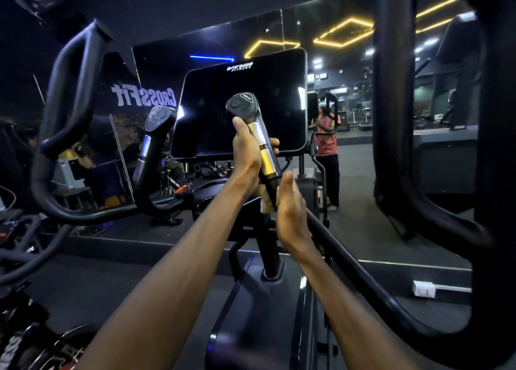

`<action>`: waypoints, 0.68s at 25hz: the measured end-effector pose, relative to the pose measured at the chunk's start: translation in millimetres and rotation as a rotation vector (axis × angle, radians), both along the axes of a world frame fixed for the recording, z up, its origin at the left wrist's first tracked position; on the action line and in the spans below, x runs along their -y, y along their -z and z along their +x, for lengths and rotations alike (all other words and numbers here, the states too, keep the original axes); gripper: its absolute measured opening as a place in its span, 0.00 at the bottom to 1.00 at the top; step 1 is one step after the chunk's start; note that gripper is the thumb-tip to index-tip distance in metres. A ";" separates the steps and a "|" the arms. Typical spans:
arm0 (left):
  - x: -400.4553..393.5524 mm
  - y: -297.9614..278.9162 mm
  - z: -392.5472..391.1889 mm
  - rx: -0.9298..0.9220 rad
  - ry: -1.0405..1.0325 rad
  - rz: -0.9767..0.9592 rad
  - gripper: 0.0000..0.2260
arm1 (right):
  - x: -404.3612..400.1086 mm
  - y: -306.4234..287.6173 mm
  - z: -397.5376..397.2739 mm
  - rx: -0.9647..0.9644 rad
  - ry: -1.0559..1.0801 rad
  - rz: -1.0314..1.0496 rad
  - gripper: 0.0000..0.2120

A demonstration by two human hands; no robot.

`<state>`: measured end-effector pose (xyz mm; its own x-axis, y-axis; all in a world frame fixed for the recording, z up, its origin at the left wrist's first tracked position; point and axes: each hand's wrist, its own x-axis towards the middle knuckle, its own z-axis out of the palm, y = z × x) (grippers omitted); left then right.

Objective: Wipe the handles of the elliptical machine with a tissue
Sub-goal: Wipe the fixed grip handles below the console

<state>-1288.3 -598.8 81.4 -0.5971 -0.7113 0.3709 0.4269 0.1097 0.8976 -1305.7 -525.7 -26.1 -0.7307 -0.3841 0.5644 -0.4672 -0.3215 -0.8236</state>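
Observation:
The elliptical's right inner handle (267, 157) rises at the centre, black with a round cap and silver sensor bands. My left hand (248, 154) is wrapped around its upper part, just below the cap. My right hand (290, 213) lies against the lower black part of the same handle, fingers pointing up. It presses a pale tissue (266, 203) onto the handle; only a small edge of the tissue shows. The left inner handle (155, 137) stands untouched further left.
The dark console screen (245, 104) sits right behind the handles. The thick moving arms of the machine curve up at the left (69, 104) and right (396, 118). A wall mirror (349, 146) ahead reflects the gym and a person. Other gym gear lies at the lower left.

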 end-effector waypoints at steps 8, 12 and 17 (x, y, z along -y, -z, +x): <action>-5.7 8.6 -2.4 -0.078 0.195 0.228 0.32 | 2.7 27.2 -11.6 0.000 -0.118 -0.136 0.38; -7.9 7.8 -2.3 -0.082 0.195 0.215 0.31 | 4.1 42.0 -37.2 0.006 -0.168 -0.119 0.31; -8.6 8.3 0.0 -0.069 0.194 0.201 0.32 | 13.3 32.4 -59.0 -0.004 -0.155 0.008 0.29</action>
